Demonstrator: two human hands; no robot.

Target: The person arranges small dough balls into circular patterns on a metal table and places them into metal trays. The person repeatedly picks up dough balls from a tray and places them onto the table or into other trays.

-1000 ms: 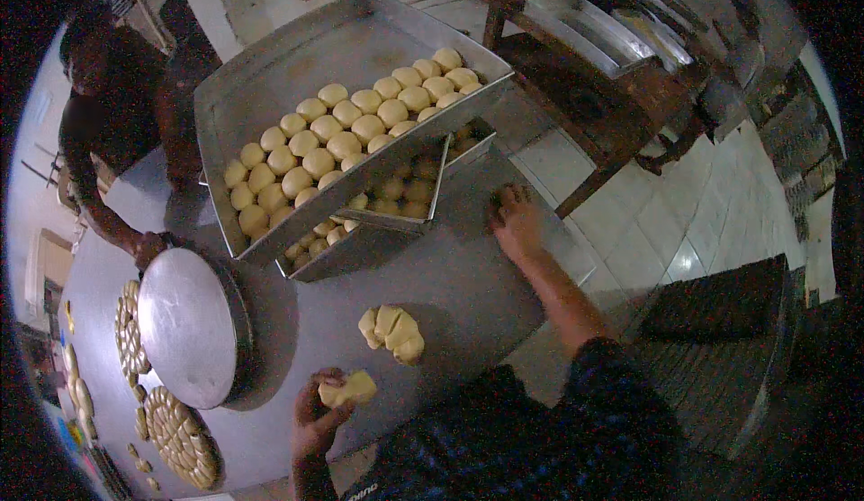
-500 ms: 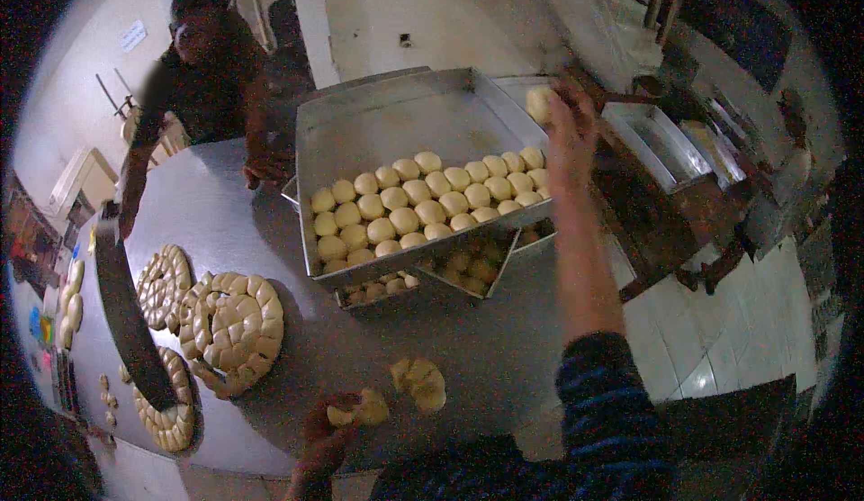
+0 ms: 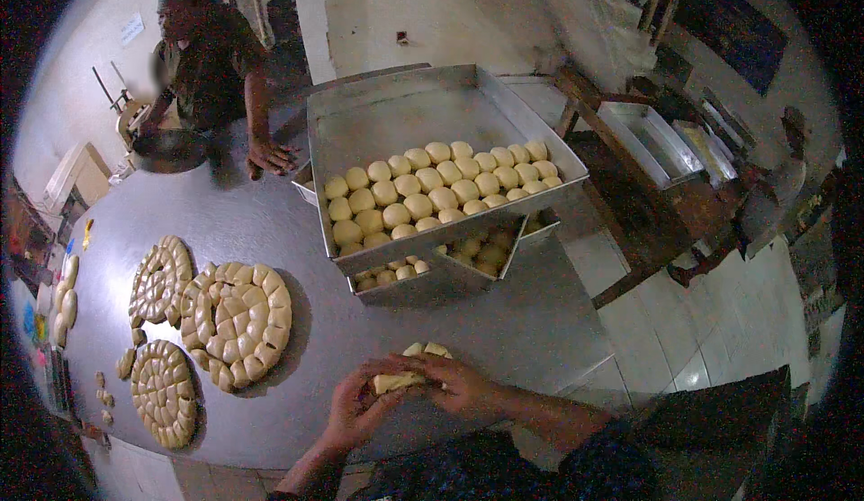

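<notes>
My left hand (image 3: 362,404) and my right hand (image 3: 466,388) meet over the near edge of the metal table. Between their fingers they grip a pale piece of dough (image 3: 396,381); the fingers partly hide it. More cut dough (image 3: 434,349) shows just behind my hands, mostly covered by them. Beyond stands a large metal tray (image 3: 387,109) with rows of smooth dough balls (image 3: 418,206) in its nearer part. At the left lie rounds of dough cut into many pieces, the largest being the middle round (image 3: 236,325).
Under the large tray are smaller trays of dough balls, one being a tilted tray (image 3: 515,247). Across the table a person rests a hand (image 3: 270,154) on it, near a dark round object (image 3: 171,150). A wooden table (image 3: 621,204) with a metal pan (image 3: 643,145) stands right.
My right hand has come down from the tray's far right to join my left. The tray's back row reaches farther right. The long dark strip over the left rounds is gone; the other person has straightened.
</notes>
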